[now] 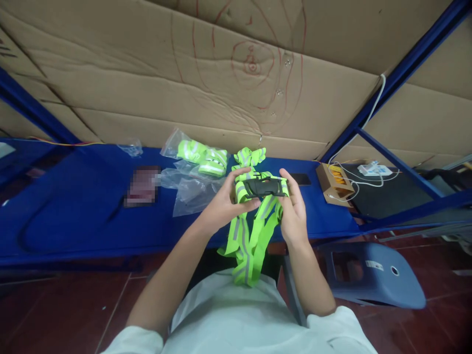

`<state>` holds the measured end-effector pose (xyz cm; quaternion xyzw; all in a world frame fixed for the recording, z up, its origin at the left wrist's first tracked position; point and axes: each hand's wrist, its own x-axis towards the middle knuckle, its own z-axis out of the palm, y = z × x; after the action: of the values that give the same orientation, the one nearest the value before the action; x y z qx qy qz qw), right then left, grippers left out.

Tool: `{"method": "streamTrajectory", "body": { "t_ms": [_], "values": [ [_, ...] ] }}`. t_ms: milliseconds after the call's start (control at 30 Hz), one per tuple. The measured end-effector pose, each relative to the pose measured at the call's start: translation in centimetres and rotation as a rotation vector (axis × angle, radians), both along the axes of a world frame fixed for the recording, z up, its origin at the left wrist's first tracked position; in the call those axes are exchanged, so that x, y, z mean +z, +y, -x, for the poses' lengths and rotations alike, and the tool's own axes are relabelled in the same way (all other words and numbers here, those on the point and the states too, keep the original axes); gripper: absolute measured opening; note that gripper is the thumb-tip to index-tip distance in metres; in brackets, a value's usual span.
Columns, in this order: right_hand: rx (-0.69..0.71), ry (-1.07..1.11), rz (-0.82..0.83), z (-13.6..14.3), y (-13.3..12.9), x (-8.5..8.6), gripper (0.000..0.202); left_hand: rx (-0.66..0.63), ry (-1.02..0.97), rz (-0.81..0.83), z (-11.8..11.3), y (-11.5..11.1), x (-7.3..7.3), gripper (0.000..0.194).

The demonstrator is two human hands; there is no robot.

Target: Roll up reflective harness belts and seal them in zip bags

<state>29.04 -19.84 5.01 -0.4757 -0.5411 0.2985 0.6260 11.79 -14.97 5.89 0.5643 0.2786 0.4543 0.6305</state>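
A yellow-green striped strap (255,253) hangs below its black buckle (263,187).

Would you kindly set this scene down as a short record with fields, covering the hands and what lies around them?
Left hand: holding the left end of the black plastic buckle
Right hand: holding the buckle's right end, where the webbing meets it
Buckle latch: cannot tell if fully closed
Reflective straps: neon yellow-green with grey bands, hanging between the forearms
Surface: blue table
Left on table: clear plastic bags, folded reflective bundles
Right on table: open cardboard box with yellow contents
Beside table: grey-blue plastic stool
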Motion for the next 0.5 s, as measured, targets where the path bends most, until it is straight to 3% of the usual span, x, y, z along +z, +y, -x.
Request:
{"method": "streamTrajectory", "body": {
  "t_ms": [100,233,300,500],
  "values": [
    [-0.086,-0.064,-0.004,0.1,0.0,-0.3,0.053,0.050,0.023,0.020,0.3,-0.1,-1.2,0.064],
    [0.020,0.120,0.111,0.4,0.1,-0.8,0.067,-0.272,-0.080,0.122,1.6,-0.3,-2.8,0.084],
    [0.097,0.197,0.165,0.4,-0.1,-0.7,0.073,-0.339,-0.137,0.150,2.1,-0.5,-3.5,0.087],
    [0.416,0.300,0.238,-0.6,-1.9,0.7,0.090,-0.151,-0.064,0.132,2.0,-1.6,-4.0,0.041]
  ]
}}
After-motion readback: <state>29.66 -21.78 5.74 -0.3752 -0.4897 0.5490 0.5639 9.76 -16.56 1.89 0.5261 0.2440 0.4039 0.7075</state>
